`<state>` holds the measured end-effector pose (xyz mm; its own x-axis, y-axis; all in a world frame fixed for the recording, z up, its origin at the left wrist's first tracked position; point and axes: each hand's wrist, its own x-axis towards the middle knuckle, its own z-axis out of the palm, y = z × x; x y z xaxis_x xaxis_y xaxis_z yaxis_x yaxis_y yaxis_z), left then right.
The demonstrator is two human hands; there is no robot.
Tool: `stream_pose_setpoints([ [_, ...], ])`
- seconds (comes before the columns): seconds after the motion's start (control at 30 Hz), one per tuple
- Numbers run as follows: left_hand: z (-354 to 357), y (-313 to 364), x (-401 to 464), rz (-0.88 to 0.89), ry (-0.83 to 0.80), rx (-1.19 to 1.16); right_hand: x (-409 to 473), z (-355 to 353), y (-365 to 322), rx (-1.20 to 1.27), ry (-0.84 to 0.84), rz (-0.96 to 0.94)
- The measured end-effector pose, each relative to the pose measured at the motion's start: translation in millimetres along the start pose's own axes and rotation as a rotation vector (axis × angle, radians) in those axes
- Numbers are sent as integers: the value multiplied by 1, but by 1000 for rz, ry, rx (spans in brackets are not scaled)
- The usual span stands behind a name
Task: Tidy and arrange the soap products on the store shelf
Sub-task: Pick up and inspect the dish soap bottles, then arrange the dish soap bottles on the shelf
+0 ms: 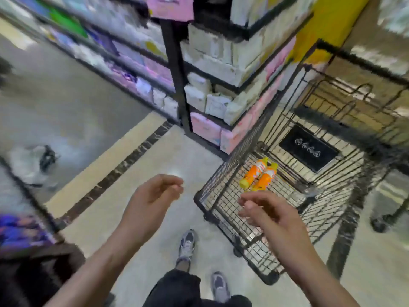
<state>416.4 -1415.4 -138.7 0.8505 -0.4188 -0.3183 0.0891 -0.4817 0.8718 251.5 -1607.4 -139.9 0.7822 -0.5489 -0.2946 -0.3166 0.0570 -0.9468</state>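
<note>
Left hand (155,193): empty, fingers loosely curled, hanging over bare floor (137,218); it holds nothing, probably because it is between items.
Right hand (265,209): also empty, fingers loosely bent and pointing toward the cart, hovering over its near corner; judged to be going for the bottles, though it touches nothing.
Bottles (259,175): two orange bottles with yellow ends, side by side and touching, lying flat on the cart's wire bottom, just beyond the right fingertips. Labels are too blurred to read; likely the soap to be shelved, laid down so they won't roll about.
Cart (221,209): black wire trolley parked right against the shelf corner, within arm's reach, which keeps stock close to where it goes.
Shelf (221,85): black-framed rack with white packs on the middle tiers and pink packs lowest; the white packs on the lower tier sit crooked, so tidying seems unfinished.
Feet (199,258): grey trainers planted between hands and cart, facing the shelf.
Blur: the whole view is smeared, so fine detail is unsure.
</note>
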Motion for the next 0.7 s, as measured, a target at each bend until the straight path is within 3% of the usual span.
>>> stream_pose_setpoints([
  [0.13,-32,-15,-79,-35,245,-95,-21,25,-8,-48,-211,-99],
  [0.33,-95,-63,-219,-92,588,-263,-83,123,-33,-131,-616,-262],
  [0.57,-153,-122,-413,-148,1014,-376,-234,253,-43,-156,-1043,-432],
  [0.7,-171,-168,-549,-223,1225,-454,-355,315,-15,-106,-1257,-421],
])
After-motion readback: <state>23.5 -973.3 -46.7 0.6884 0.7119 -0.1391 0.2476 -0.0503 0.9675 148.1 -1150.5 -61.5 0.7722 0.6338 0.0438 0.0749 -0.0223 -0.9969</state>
